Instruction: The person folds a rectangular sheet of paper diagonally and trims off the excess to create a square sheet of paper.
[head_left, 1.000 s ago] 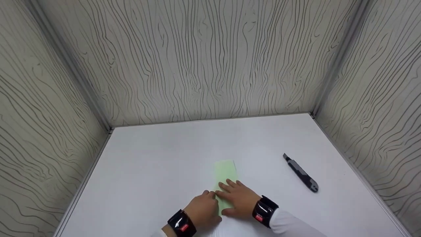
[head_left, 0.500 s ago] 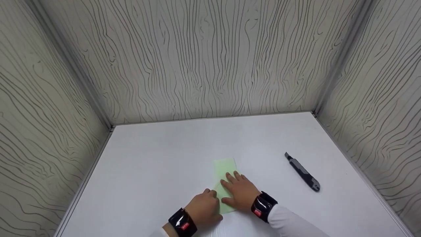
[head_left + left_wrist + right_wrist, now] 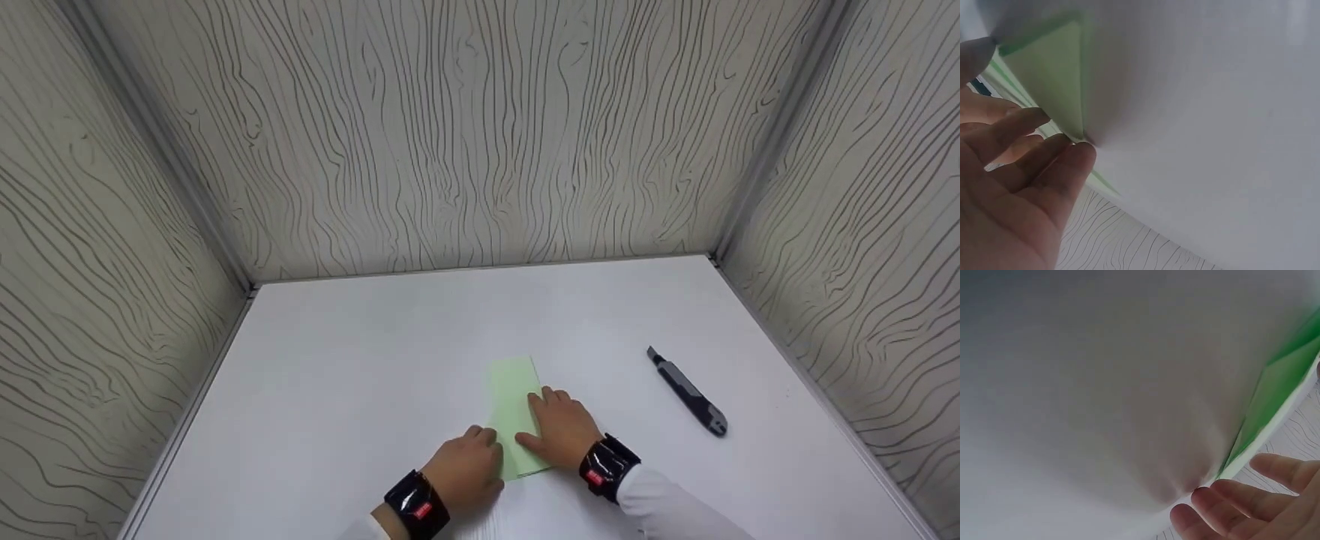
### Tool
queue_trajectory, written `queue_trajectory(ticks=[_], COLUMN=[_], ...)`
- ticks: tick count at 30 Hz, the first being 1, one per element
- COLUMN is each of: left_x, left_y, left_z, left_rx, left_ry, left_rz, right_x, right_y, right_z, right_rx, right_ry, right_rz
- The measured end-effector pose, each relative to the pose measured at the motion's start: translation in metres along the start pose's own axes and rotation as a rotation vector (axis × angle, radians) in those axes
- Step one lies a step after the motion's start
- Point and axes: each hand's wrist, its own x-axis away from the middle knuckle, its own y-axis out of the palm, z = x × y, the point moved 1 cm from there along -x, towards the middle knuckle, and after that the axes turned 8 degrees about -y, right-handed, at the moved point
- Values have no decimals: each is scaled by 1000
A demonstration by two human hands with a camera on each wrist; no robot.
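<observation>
A sheet of light green paper, folded into a long strip, lies on the white table, its long side running away from me. My left hand holds its near left edge, fingers bent along it. In the left wrist view a triangular part of the green paper shows between thumb and fingertips. On the opposite side rests my right hand, fingers extended along the right edge and thumb over the paper. The right wrist view shows the paper's angled fold just beyond the fingertips.
A black and grey utility knife lies to the right, its blade end pointing away. Wood-grain patterned panels enclose the back and sides of the white table. Both wrists wear black straps.
My right hand has slid right across the paper, from its middle to its right edge, uncovering more of the strip. The left hand stays at the left edge, nearly still.
</observation>
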Motion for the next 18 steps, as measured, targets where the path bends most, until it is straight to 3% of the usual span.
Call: queue_trajectory(ticks=[6,18], left_x=[-5,-12], left_y=[4,1], left_z=[-1,9], left_rx=[-38,-108], left_ry=[51,50], left_rz=[29,34], right_x=[3,7], right_y=[0,-2], right_z=[2,0], right_rx=[-34,-131], right_ry=[6,43], right_rz=[9,19])
